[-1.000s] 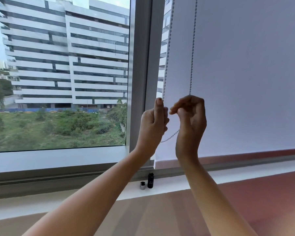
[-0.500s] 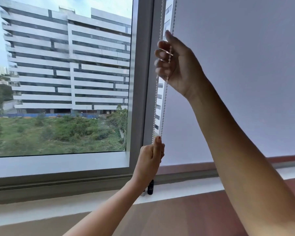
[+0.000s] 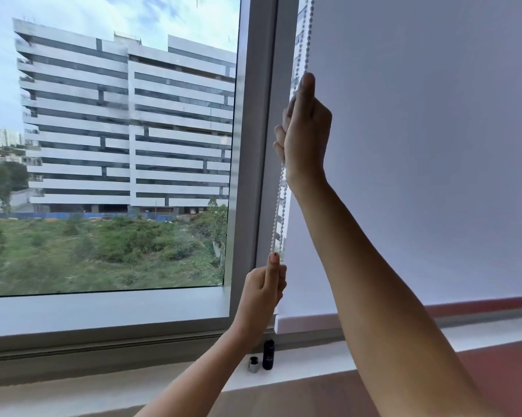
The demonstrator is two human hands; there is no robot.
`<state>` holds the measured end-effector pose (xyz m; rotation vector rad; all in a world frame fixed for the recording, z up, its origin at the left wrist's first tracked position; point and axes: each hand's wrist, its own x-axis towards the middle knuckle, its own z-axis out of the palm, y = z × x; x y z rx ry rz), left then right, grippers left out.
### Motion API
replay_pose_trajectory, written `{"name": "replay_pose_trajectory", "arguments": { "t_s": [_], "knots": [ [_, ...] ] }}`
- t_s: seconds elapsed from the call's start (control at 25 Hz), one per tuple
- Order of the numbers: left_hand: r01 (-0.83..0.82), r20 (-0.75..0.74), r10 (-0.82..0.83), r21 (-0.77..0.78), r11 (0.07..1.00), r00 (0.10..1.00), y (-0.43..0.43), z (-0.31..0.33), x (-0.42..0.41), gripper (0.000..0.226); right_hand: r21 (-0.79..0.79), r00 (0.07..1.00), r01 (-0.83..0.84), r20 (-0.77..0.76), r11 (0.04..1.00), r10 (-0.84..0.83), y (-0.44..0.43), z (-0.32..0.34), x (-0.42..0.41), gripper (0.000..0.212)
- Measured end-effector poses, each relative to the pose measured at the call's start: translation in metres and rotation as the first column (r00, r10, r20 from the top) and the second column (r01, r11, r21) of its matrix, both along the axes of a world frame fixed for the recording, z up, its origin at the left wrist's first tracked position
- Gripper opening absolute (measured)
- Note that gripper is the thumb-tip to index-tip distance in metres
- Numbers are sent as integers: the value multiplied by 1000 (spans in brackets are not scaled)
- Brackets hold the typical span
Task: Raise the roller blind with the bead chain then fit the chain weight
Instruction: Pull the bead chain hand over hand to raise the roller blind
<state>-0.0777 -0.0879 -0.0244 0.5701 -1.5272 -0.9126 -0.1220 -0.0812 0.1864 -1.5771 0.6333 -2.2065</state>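
Note:
A white roller blind (image 3: 419, 145) covers the right window pane, its bottom edge just above the sill. The white bead chain (image 3: 279, 212) hangs along the blind's left edge beside the grey frame. My right hand (image 3: 304, 130) is raised and shut on the chain high up, thumb pointing up along it. My left hand (image 3: 264, 288) is shut on the same chain lower down, near the blind's bottom corner. Between the two hands the chain runs taut. On the sill below stand a black cylinder (image 3: 268, 355) and a small silver cap (image 3: 253, 364), apparently the chain weight's parts.
The grey window frame post (image 3: 262, 145) stands just left of the chain. The left pane (image 3: 112, 145) shows a white building and greenery outside. A white sill (image 3: 313, 374) runs along the bottom, with a reddish surface (image 3: 283, 401) nearer to me.
My right hand left its spot beside my left hand, rose up the chain, then came slightly lower with a closed grip. My left hand dropped lower on the chain. The camera tilted up.

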Motion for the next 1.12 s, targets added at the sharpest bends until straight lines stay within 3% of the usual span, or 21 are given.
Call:
{"name": "replay_pose_trajectory", "arguments": {
  "t_s": [0.24,0.4,0.72,0.88,1.12],
  "knots": [
    [109,132,-106,-22,994,986,-16,26,19,60,-105,983,173,-40,979,-179,-8,-30,-2,55],
    [44,6,-44,-55,998,999,-21,64,24,58,-47,958,258,-118,965,-261,-16,-96,-4,52],
    [324,-91,-321,27,946,943,-9,123,32,80,58,927,299,-254,953,-275,-5,-201,0,45],
    [525,-85,-519,191,829,850,6,146,30,65,72,897,352,-312,933,-314,1,-228,-7,50],
    [406,-56,-405,240,882,913,23,162,13,53,68,876,405,-315,912,-365,8,-229,-11,55]
  ]
}}
